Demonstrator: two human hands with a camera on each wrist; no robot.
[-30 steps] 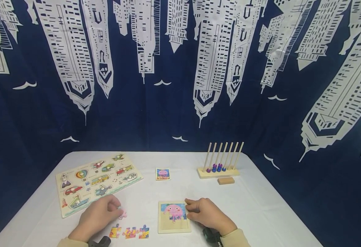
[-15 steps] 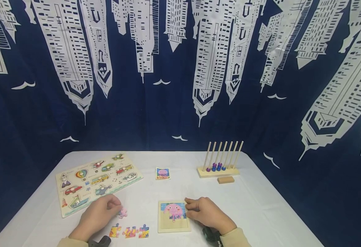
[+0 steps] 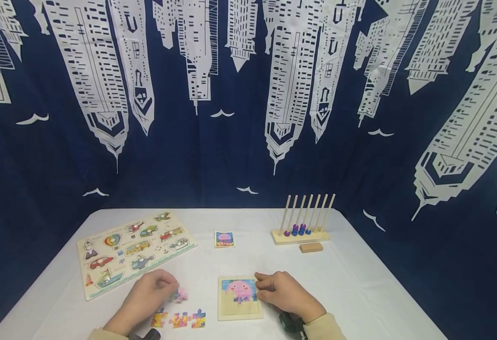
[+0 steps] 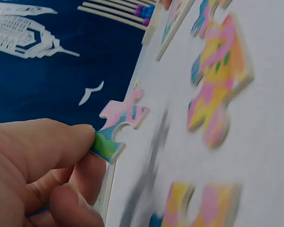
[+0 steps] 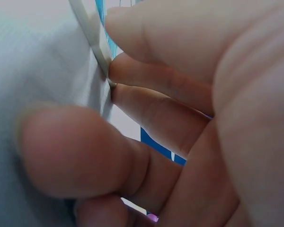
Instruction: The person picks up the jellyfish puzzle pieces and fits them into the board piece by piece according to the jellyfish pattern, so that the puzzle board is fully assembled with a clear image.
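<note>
My left hand (image 3: 149,293) pinches a jigsaw piece (image 4: 119,117), pink with blue and green, between thumb and fingers. In the head view it is held above the table, left of the square wooden puzzle tray (image 3: 231,312). The upper part of that tray holds joined pieces showing a pink octopus (image 3: 240,289); its lower part is bare wood. My right hand (image 3: 287,293) holds the tray at its right edge, fingertips by the upper right corner, as the right wrist view also shows. Three loose yellow and pink pieces (image 3: 180,319) lie in a row near the left hand.
A wooden vehicle puzzle board (image 3: 155,257) lies at the left. At the back are a small octopus picture card (image 3: 224,239), a peg rack (image 3: 301,239) with purple and blue beads, and a wooden block (image 3: 311,248). A dark curtain (image 3: 231,156) hangs behind the white table.
My left hand has moved to the right with the pink jigsaw piece, toward the tray. The right hand stays at the tray's edge.
</note>
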